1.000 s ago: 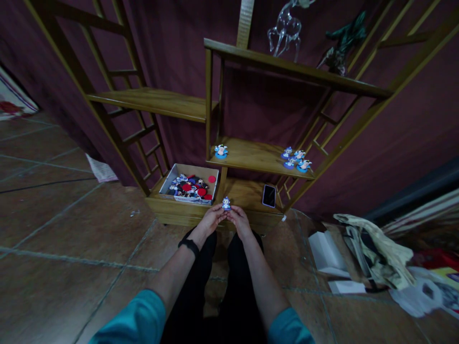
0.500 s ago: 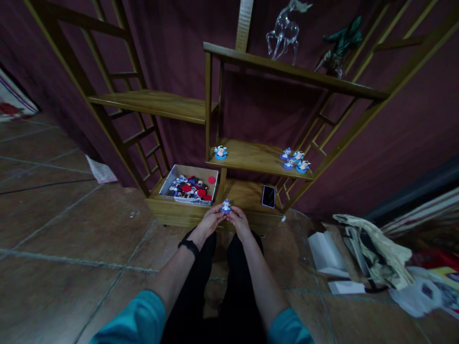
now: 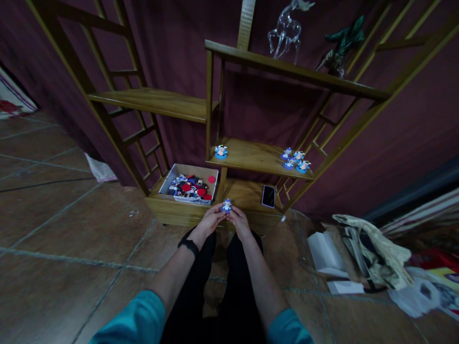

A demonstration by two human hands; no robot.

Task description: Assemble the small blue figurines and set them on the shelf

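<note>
A small purple-and-white figurine (image 3: pixel 226 206) on a round purple base is held upright between my hands, in front of the cabinet's lower shelf. My left hand (image 3: pixel 211 220) pinches its left side, and my right hand (image 3: pixel 238 220) grips it from the right. Beyond my left hand, a cardboard box (image 3: pixel 168 177) holds a jumble of figurines with red and dark bases. One blue-based figurine (image 3: pixel 221 152) stands at the left of the middle shelf (image 3: pixel 251 154). Several purple-based and blue-based figurines (image 3: pixel 295 159) are grouped at that shelf's right end.
A phone (image 3: pixel 268 196) lies on the lower shelf at right. Above, a clear glass deer (image 3: pixel 286 32) and a green-and-brown statue (image 3: pixel 340 48) stand on the top shelf. White boxes (image 3: pixel 327 254), a cloth bag (image 3: pixel 376 253) and plastic bags (image 3: pixel 412 291) lie on the floor at right.
The view has shifted very slightly. Both hands keep hold of the figurine, which has barely moved, and everything on the shelves stays where it was.
</note>
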